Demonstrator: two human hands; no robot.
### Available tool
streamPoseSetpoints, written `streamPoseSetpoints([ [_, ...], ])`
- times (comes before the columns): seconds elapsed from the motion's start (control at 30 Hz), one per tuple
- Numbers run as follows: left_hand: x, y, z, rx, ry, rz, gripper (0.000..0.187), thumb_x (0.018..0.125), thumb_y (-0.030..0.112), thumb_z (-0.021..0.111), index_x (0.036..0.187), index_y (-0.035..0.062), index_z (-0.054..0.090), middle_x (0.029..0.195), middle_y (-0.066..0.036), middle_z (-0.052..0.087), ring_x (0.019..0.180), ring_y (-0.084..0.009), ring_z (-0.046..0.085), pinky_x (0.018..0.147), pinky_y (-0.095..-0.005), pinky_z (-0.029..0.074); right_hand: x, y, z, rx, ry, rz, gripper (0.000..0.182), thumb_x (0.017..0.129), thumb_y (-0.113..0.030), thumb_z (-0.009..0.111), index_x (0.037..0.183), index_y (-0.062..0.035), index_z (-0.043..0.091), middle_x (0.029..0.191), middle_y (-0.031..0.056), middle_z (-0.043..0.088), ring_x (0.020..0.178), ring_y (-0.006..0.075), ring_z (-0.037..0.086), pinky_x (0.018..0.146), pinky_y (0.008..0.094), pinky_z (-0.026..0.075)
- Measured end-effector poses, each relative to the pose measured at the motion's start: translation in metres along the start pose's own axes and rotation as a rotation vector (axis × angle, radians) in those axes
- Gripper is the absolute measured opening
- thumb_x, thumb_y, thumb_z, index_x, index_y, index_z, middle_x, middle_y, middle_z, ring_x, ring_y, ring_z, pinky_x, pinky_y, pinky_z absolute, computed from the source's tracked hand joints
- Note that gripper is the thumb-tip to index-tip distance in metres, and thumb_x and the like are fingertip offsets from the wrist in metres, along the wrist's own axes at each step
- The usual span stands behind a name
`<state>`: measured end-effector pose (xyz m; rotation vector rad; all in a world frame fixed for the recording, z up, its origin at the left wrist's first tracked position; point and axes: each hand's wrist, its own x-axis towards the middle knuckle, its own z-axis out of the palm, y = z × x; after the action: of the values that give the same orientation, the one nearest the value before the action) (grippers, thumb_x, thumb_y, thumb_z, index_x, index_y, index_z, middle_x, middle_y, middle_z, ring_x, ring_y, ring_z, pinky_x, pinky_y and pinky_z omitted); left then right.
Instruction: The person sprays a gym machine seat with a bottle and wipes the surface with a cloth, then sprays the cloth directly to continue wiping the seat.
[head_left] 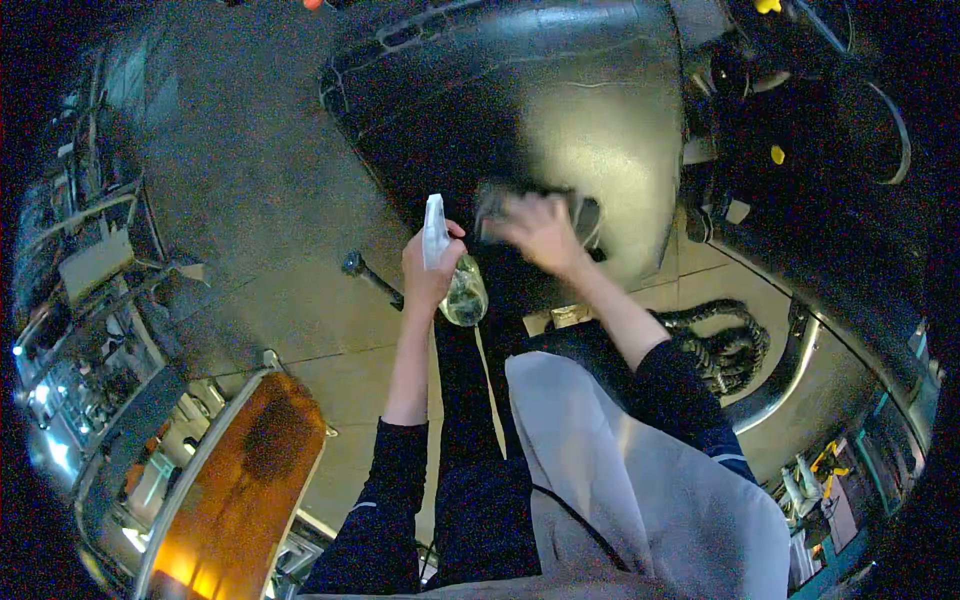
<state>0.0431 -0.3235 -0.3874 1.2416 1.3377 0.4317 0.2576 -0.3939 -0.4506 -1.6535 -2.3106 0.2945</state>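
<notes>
In the head view, my left hand [428, 265] is closed around the neck of a spray bottle [465, 295]. The bottle has a white trigger head and a clear body with pale greenish liquid, and is tilted. My right hand [540, 230] is over the near part of a large black padded surface [590, 130], smeared by motion. Dark grey material, perhaps a cloth, shows blurred beside and under its fingers; I cannot make out whether the hand grips it. A bright patch of light reflects off the black surface.
An orange-brown padded bench [245, 470] stands at lower left. A thick coiled rope [725, 345] lies on the floor at right, near a curved metal tube [785, 385]. A black bar with a knobbed end [370, 278] sticks out left of my forearm. Grey cloth [640, 470] hangs by my body.
</notes>
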Motion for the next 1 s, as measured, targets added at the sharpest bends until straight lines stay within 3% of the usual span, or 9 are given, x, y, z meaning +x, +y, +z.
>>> streamPoseSetpoints([
  [0.13, -0.005, 0.014, -0.013, -0.059, -0.046, 0.000, 0.071, 0.074, 0.015, 0.058, 0.138, 0.0035, 0.031, 0.095, -0.009, 0.056, 0.071, -0.0179, 0.062, 0.066, -0.0309, 0.053, 0.019, 0.036, -0.001, -0.064, -0.203, -0.569, 0.026, 0.086, -0.029, 0.051, 0.110, -0.0310, 0.060, 0.137, -0.0038, 0.043, 0.116, 0.0247, 0.047, 0.095, 0.0549, 0.039],
  [0.2, -0.014, 0.012, -0.019, -0.157, -0.049, -0.037, 0.072, 0.073, 0.013, 0.058, 0.139, 0.0042, 0.030, 0.095, -0.010, 0.055, 0.071, -0.0182, 0.062, 0.066, -0.0320, 0.054, 0.072, 0.053, -0.042, -0.085, -0.252, -0.493, 0.026, 0.086, -0.027, 0.050, 0.109, -0.0310, 0.059, 0.138, -0.0024, 0.043, 0.116, 0.0253, 0.047, 0.093, 0.0524, 0.041],
  [0.33, -0.029, 0.018, -0.021, -0.266, -0.090, -0.008, 0.064, 0.070, 0.004, 0.056, 0.131, 0.0029, 0.037, 0.097, -0.012, 0.055, 0.078, -0.0220, 0.062, 0.071, -0.0360, 0.056, 0.166, 0.088, -0.061, -0.196, 0.279, -0.099, 0.038, 0.081, -0.015, 0.055, 0.118, -0.0253, 0.057, 0.133, -0.0010, 0.048, 0.116, 0.0274, 0.047, 0.089, 0.0445, 0.039],
  [0.4, -0.033, 0.053, -0.033, 0.058, -0.248, -0.043, 0.051, 0.066, -0.002, 0.057, 0.116, -0.0031, 0.049, 0.100, -0.016, 0.057, 0.088, -0.0280, 0.062, 0.076, -0.0383, 0.055, 0.182, 0.080, -0.062, -0.112, 0.388, -0.007, 0.046, 0.075, -0.013, 0.062, 0.119, -0.0264, 0.056, 0.132, -0.0015, 0.048, 0.116, 0.0269, 0.045, 0.091, 0.0440, 0.037],
  [0.43, -0.039, 0.065, -0.036, -0.395, -0.329, 0.113, 0.046, 0.063, 0.003, 0.063, 0.107, -0.0053, 0.055, 0.106, -0.023, 0.058, 0.093, -0.0310, 0.061, 0.078, -0.0388, 0.053, 0.181, 0.075, -0.058, -0.096, 0.423, 0.020, 0.051, 0.072, -0.011, 0.067, 0.119, -0.0267, 0.055, 0.132, -0.0017, 0.048, 0.116, 0.0270, 0.044, 0.091, 0.0434, 0.036],
  [0.47, -0.043, 0.080, -0.044, -0.187, -0.421, 0.295, 0.036, 0.063, 0.007, 0.066, 0.097, -0.0013, 0.059, 0.114, -0.019, 0.058, 0.087, -0.0228, 0.065, 0.077, -0.0316, 0.052, 0.173, 0.066, -0.052, -0.116, 0.359, 0.033, 0.051, 0.072, -0.012, 0.067, 0.119, -0.0262, 0.055, 0.133, -0.0009, 0.048, 0.117, 0.0272, 0.044, 0.092, 0.0440, 0.036],
  [0.57, -0.072, 0.136, -0.049, -0.573, -0.599, 0.356, 0.067, 0.067, 0.058, 0.065, 0.097, -0.0016, 0.067, 0.122, -0.031, 0.053, 0.097, -0.0299, 0.064, 0.082, -0.0330, 0.050, 0.118, 0.023, -0.022, -0.060, 0.168, -0.098, 0.051, 0.072, -0.014, 0.068, 0.120, -0.0232, 0.055, 0.134, 0.0013, 0.046, 0.119, 0.0280, 0.043, 0.093, 0.0460, 0.036],
  [0.8, -0.089, 0.197, -0.015, -0.833, -1.312, 0.758, 0.087, 0.077, 0.066, 0.048, 0.121, -0.0085, 0.051, 0.134, -0.033, 0.042, 0.107, -0.0392, 0.059, 0.083, -0.0382, 0.050, 0.015, -0.039, 0.015, 0.041, -0.210, -0.412, 0.030, 0.085, -0.022, 0.050, 0.112, -0.0267, 0.060, 0.137, -0.0001, 0.044, 0.122, 0.0264, 0.044, 0.099, 0.0505, 0.039],
  [1.0, -0.140, 0.150, 0.019, -0.906, -1.571, 0.557, 0.081, 0.062, 0.054, 0.070, 0.115, -0.0045, 0.051, 0.108, -0.026, 0.058, 0.099, -0.0429, 0.059, 0.085, -0.0424, 0.048, 0.172, 0.033, -0.052, -0.141, 0.221, -0.134, 0.034, 0.080, -0.013, 0.054, 0.110, -0.0263, 0.063, 0.133, 0.0007, 0.048, 0.115, 0.0283, 0.047, 0.088, 0.0452, 0.041],
])
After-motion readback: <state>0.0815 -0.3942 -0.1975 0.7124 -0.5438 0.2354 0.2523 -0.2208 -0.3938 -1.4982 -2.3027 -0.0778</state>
